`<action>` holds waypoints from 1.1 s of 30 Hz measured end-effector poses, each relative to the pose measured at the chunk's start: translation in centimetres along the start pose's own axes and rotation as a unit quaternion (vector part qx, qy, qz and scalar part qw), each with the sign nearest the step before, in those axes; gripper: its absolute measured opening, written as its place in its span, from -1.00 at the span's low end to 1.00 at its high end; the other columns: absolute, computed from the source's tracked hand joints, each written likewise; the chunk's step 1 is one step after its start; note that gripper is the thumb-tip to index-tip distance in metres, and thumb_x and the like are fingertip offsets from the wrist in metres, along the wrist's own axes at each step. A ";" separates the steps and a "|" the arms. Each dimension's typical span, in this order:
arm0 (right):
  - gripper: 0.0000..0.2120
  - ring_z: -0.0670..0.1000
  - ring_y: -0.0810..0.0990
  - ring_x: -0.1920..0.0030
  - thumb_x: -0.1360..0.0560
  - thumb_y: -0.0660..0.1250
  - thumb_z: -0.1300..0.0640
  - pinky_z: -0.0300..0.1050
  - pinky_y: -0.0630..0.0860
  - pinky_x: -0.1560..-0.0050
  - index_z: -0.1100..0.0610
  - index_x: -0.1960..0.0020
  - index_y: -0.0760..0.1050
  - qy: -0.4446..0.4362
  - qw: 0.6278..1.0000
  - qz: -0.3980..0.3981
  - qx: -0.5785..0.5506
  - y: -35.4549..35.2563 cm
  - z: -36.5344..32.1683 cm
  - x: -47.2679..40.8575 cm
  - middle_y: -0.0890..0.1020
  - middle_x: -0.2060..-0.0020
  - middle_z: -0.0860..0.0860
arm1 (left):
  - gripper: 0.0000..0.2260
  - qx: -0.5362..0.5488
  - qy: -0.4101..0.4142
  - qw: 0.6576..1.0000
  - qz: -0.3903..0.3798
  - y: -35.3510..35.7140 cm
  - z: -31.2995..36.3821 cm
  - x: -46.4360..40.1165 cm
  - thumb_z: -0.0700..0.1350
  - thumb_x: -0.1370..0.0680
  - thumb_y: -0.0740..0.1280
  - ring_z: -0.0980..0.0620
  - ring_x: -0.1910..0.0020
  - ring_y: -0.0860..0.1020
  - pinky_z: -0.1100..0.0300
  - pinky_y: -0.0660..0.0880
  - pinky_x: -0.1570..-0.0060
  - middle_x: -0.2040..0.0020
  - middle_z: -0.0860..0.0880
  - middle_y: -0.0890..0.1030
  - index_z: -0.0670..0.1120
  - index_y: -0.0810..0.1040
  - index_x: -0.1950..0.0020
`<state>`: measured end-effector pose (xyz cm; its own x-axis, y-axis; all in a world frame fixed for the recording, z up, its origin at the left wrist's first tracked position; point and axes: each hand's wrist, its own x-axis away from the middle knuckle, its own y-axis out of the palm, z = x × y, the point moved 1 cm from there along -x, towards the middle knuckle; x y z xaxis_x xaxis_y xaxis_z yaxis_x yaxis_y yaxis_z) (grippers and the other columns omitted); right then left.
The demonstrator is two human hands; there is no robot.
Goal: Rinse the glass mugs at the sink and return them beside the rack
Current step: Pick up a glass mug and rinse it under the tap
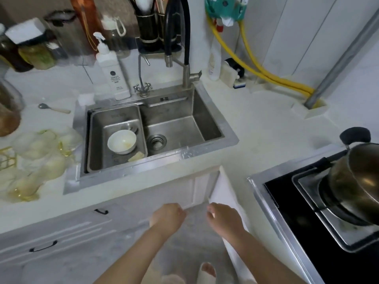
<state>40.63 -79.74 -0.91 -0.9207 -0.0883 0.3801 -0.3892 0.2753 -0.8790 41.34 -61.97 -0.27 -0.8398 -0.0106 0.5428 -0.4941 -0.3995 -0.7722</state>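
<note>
Several glass mugs (44,158) with gold-tinted handles lie blurred on the white counter left of the sink, beside a gold wire rack (6,157) at the left edge. The steel sink (184,128) has a black-hosed faucet (185,64) with no water running. My left hand (167,215) and my right hand (222,217) hang below the counter's front edge, before the cabinet, with loosely curled fingers that hold nothing. The right hand's fingertips are close to a white cabinet edge (223,187).
A white bowl (122,141) and a sponge piece (136,156) sit in the sink's left basin insert. A soap pump bottle (114,74) stands behind the sink and a spoon (54,108) lies to its left. At the right a pot (359,181) sits on a stove (297,203).
</note>
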 end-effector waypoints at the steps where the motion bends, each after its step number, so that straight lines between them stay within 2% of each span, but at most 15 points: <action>1: -0.73 0.14 0.56 -0.13 -0.57 0.08 0.05 -0.07 0.44 -0.10 0.11 -0.11 0.49 -0.007 1.000 -0.009 0.004 -0.3 0.4 -0.6 0.62 -0.07 0.04 | -0.65 0.001 -0.004 1.000 0.005 0.1 0.6 -0.1 0.14 -0.56 0.15 -0.10 -0.15 0.56 0.13 0.48 -0.14 -0.16 -0.05 0.61 -0.04 0.58 -0.11; 7: -0.72 0.14 0.58 -0.09 -0.57 0.07 0.04 -0.07 0.44 -0.07 0.13 -0.10 0.49 -0.041 0.998 -0.041 0.016 -1.3 1.3 -3.1 0.63 -0.05 0.06 | -0.66 0.017 -0.037 0.999 0.020 -0.1 2.3 -0.9 0.19 -0.55 0.15 -0.07 -0.15 0.56 0.16 0.47 -0.09 -0.12 -0.01 0.62 0.02 0.58 -0.07; 11: -0.72 0.15 0.57 -0.08 -0.57 0.06 0.04 -0.07 0.45 -0.03 0.12 -0.10 0.49 -0.051 0.997 -0.049 0.023 -2.4 1.2 -5.2 0.62 -0.04 0.06 | -0.67 0.027 -0.038 0.999 0.022 -1.0 3.3 -2.4 0.19 -0.56 0.14 0.01 -0.04 0.61 0.25 0.41 0.05 -0.06 0.04 0.64 0.06 0.58 -0.09; 15: -0.73 0.10 0.54 -0.15 -0.59 0.07 0.05 -0.13 0.43 -0.01 0.10 -0.14 0.47 -0.053 0.998 -0.046 0.005 -4.1 0.2 -7.5 0.61 -0.08 0.05 | -0.68 0.016 -0.024 0.999 0.027 -2.7 3.7 -4.6 0.19 -0.56 0.14 0.00 -0.13 0.55 0.22 0.42 -0.01 -0.10 0.04 0.62 0.07 0.58 -0.09; 17: -0.76 0.07 0.53 -0.17 -0.59 0.07 0.05 -0.15 0.39 0.03 0.08 -0.09 0.47 -0.055 0.998 -0.042 -0.004 -5.0 -0.5 -8.7 0.60 -0.08 0.04 | -0.67 0.012 -0.014 0.999 0.030 -4.0 3.7 -6.0 0.20 -0.56 0.12 -0.02 -0.12 0.55 0.20 0.41 0.02 -0.08 0.04 0.62 0.07 0.59 -0.06; 20: -0.82 0.07 0.57 -0.05 -0.58 0.07 0.03 -0.15 0.40 0.07 0.06 0.09 0.39 -0.054 0.998 -0.032 -0.008 -6.5 -1.4 -10.8 0.60 0.07 0.04 | -0.61 0.001 0.000 0.999 0.035 -6.3 3.8 -8.2 0.23 -0.56 0.09 -0.05 -0.11 0.56 0.17 0.42 0.02 -0.07 0.02 0.63 0.02 0.59 -0.01; 23: -0.80 0.02 0.58 0.10 -0.59 0.05 0.03 -0.18 0.40 0.15 0.06 0.14 0.37 -0.066 0.998 -0.012 -0.017 -7.9 -2.6 -13.3 0.50 0.30 -0.06 | -0.66 0.003 0.010 0.999 0.045 -8.8 3.7 -10.8 0.21 -0.55 0.12 -0.03 -0.14 0.55 0.16 0.44 -0.03 -0.12 0.03 0.62 0.05 0.59 -0.04; 25: -0.77 -0.01 0.58 0.03 -0.61 0.06 0.02 -0.23 0.37 0.11 0.06 0.02 0.46 -0.074 0.997 0.006 -0.022 -8.8 -3.9 -14.9 0.59 0.17 -0.06 | -0.68 -0.005 0.020 0.998 0.054 -10.4 3.2 -12.4 0.20 -0.55 0.14 -0.02 -0.17 0.54 0.17 0.45 -0.06 -0.14 0.04 0.61 0.08 0.58 -0.07; 28: -0.69 0.00 0.55 -0.18 -0.60 0.07 0.01 -0.17 0.41 -0.13 0.03 -0.21 0.50 -0.060 0.997 0.012 -0.040 -9.6 -6.2 -17.1 0.61 -0.14 -0.02 | -0.69 -0.016 0.032 0.998 0.059 -12.4 2.1 -14.4 0.19 -0.55 0.15 -0.02 -0.16 0.55 0.16 0.48 -0.06 -0.11 0.03 0.63 0.06 0.58 -0.05; 29: -0.69 0.01 0.55 -0.19 -0.60 0.08 0.00 -0.15 0.42 -0.16 0.02 -0.20 0.52 -0.055 0.997 0.007 -0.046 -9.6 -6.8 -17.9 0.61 -0.15 -0.02 | -0.69 -0.015 0.032 0.998 0.061 -13.1 1.8 -15.1 0.17 -0.55 0.15 -0.03 -0.14 0.56 0.16 0.48 -0.05 -0.09 0.02 0.63 0.04 0.59 -0.03; 32: -0.74 0.06 0.61 -0.02 -0.60 0.08 0.01 -0.10 0.50 -0.05 0.07 0.01 0.51 -0.058 0.997 -0.001 -0.057 -9.8 -8.3 -19.6 0.65 0.05 0.02 | -0.70 0.001 0.020 0.998 0.065 -14.2 0.7 -16.4 0.14 -0.53 0.16 -0.07 -0.12 0.57 0.15 0.49 -0.02 -0.07 -0.02 0.64 0.00 0.60 0.03; 33: -0.74 0.06 0.61 -0.01 -0.60 0.09 0.02 -0.08 0.50 -0.04 0.09 -0.01 0.51 -0.060 0.997 -0.006 -0.053 -9.8 -8.8 -20.0 0.64 0.05 0.04 | -0.70 0.009 0.015 0.998 0.063 -14.3 0.4 -16.6 0.14 -0.53 0.16 -0.07 -0.10 0.58 0.15 0.49 0.00 -0.05 -0.02 0.65 0.00 0.60 0.05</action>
<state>63.07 -72.30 2.65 -0.9153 -0.2049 0.3467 -0.4005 0.3724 -0.8372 62.42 -56.40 1.89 -0.9013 -0.0345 0.4318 -0.3807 -0.4128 -0.8275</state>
